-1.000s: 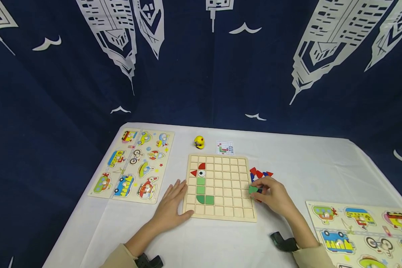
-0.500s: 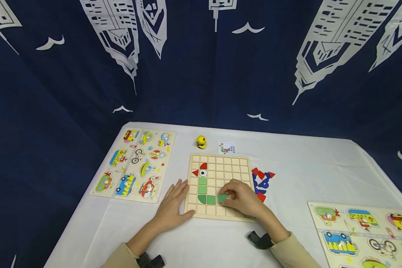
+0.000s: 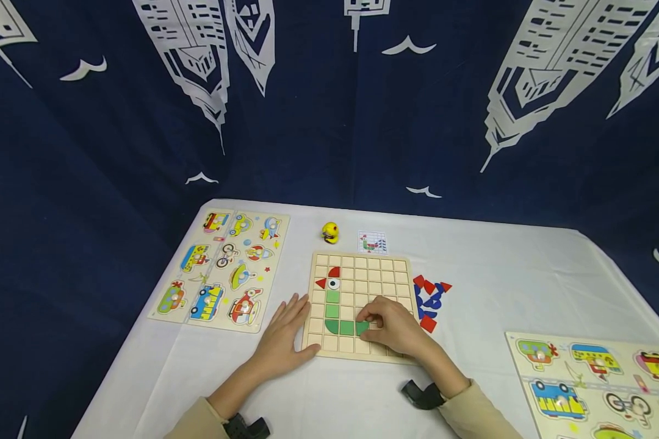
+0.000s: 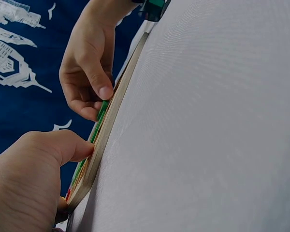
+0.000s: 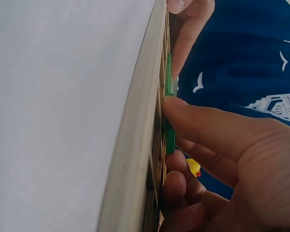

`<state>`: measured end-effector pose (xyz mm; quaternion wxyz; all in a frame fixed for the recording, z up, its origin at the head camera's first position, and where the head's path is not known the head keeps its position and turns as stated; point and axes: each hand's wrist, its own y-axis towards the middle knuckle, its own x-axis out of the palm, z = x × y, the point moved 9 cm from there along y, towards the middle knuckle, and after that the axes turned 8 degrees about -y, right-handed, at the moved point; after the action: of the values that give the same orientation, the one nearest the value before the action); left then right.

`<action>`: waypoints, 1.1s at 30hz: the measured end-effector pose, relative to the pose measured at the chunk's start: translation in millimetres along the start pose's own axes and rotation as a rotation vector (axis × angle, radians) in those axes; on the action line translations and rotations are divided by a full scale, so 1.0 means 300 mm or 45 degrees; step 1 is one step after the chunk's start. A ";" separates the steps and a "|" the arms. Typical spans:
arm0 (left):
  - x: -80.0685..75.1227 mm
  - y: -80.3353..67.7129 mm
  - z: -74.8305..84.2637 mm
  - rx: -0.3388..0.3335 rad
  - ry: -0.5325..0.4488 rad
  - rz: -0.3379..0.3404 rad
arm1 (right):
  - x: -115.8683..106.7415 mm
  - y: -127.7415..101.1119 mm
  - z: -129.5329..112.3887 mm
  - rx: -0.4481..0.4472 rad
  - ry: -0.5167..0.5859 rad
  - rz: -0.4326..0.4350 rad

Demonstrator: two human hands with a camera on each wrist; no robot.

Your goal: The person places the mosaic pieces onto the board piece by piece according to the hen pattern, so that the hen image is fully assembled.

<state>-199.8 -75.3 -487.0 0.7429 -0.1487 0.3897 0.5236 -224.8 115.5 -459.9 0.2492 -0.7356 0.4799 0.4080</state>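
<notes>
A square wooden grid board (image 3: 374, 275) lies on the white table. On it, a bird-like figure has a red quarter-round tile (image 3: 334, 272), a red triangle (image 3: 321, 283), an eye tile (image 3: 334, 284) and several green tiles (image 3: 332, 311). My right hand (image 3: 395, 326) pinches a green square tile (image 5: 170, 140) between thumb and fingers, at the right end of the bottom green row. In the right wrist view this tile sits at the board's surface, partly behind the thumb. My left hand (image 3: 282, 334) lies spread along the board's left edge, its thumb touching the front left corner.
Red and blue tiles (image 3: 431, 300) lie loose right of the board. Behind it are a small picture card (image 3: 372, 242) and a yellow toy duck (image 3: 330, 232). Vehicle puzzle boards lie at left (image 3: 236, 259) and front right (image 3: 590, 366).
My right hand has carried the green square tile from the board's right edge leftward and lowered it beside the green row. My left hand has stayed at the board's left edge.
</notes>
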 end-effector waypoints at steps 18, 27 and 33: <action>-0.001 -0.001 0.000 0.005 0.003 0.006 | -0.087 -0.036 0.066 0.028 0.077 0.099; -0.007 -0.002 -0.001 0.008 0.007 0.021 | -0.270 -0.056 0.258 0.259 -0.033 0.269; -0.003 0.000 0.002 0.002 -0.003 0.009 | -0.336 -0.052 0.356 0.371 -0.125 0.300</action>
<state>-199.8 -75.6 -486.0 0.7416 -0.1460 0.3899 0.5260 -270.0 253.5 -433.7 0.3267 -0.6097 0.6038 0.3960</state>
